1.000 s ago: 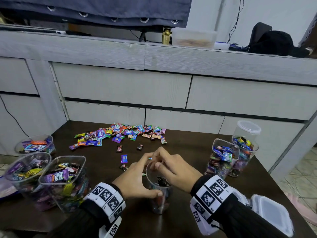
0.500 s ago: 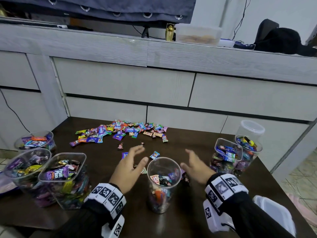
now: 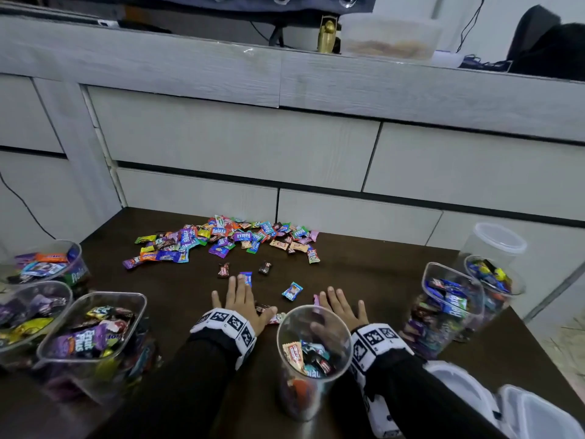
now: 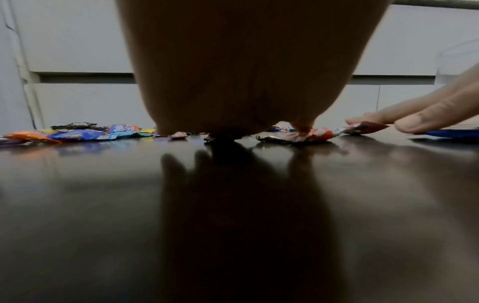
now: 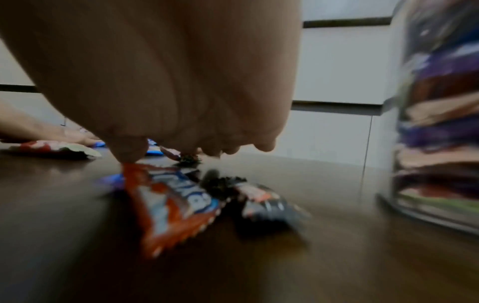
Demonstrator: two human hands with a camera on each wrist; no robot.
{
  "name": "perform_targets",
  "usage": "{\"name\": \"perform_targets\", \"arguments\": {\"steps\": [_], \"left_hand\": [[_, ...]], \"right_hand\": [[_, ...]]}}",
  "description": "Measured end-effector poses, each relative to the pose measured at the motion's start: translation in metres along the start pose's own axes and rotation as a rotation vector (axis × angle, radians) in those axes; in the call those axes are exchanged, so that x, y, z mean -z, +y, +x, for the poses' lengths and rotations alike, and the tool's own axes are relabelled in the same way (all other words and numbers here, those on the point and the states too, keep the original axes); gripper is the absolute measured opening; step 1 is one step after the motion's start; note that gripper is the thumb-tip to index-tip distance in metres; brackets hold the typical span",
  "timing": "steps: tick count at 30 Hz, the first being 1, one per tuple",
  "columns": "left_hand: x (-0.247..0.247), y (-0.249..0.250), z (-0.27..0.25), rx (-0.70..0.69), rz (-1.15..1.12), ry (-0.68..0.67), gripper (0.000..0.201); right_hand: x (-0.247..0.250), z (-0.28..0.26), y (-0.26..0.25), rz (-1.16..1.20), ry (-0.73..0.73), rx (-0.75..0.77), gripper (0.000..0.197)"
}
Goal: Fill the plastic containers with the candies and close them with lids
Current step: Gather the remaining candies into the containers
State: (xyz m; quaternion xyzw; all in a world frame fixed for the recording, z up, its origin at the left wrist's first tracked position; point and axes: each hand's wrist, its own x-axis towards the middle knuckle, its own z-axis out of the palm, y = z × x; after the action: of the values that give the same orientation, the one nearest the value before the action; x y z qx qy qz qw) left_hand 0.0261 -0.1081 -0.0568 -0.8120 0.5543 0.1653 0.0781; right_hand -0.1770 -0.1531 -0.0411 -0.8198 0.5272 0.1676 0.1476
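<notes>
We count six clear plastic containers on the dark counter [image 3: 364, 270]. One round container [image 3: 311, 359], partly filled, stands nearest us. Left of it are three more [image 3: 91, 340]; right of it are two filled ones [image 3: 449, 315] [image 3: 493, 280]. Behind the far right one stands one clear tub with a white lid [image 3: 495, 240]. Two white lids [image 3: 538, 413] lie to the right of the round container. Beyond it lies one heap of wrapped candies [image 3: 221, 239], too many to count, with four loose candies [image 3: 292, 291] between heap and container; others are partly hidden. We see two hands: left [image 3: 242, 304] and right [image 3: 343, 307].
</notes>
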Motion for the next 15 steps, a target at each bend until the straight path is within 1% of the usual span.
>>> {"name": "perform_targets", "arguments": {"steps": [3,5,7,10,12,15], "left_hand": [[0.015,-0.002,0.022,-0.039,-0.063,0.062,0.089],[0.036,-0.007,0.039,0.005,-0.148,0.162,0.086],[0.055,-0.015,0.055,0.113,-0.236,0.252,0.083],[0.072,-0.035,0.081,0.318,-0.271,0.313,0.089],[0.078,-0.051,0.099,0.446,-0.286,0.363,0.092],[0.081,-0.072,0.12,0.587,-0.253,0.364,0.096]], "right_hand": [[0.011,0.033,-0.002,0.023,0.025,0.015,0.078],[0.023,0.055,-0.002,0.092,0.079,-0.002,0.087],[0.037,0.077,0.0,0.171,0.141,-0.039,0.094],[0.058,0.106,0.003,0.247,0.207,-0.087,0.096],[0.068,0.126,0.006,0.274,0.219,-0.106,0.096],[0.078,0.152,0.006,0.26,0.246,-0.103,0.095]]}}
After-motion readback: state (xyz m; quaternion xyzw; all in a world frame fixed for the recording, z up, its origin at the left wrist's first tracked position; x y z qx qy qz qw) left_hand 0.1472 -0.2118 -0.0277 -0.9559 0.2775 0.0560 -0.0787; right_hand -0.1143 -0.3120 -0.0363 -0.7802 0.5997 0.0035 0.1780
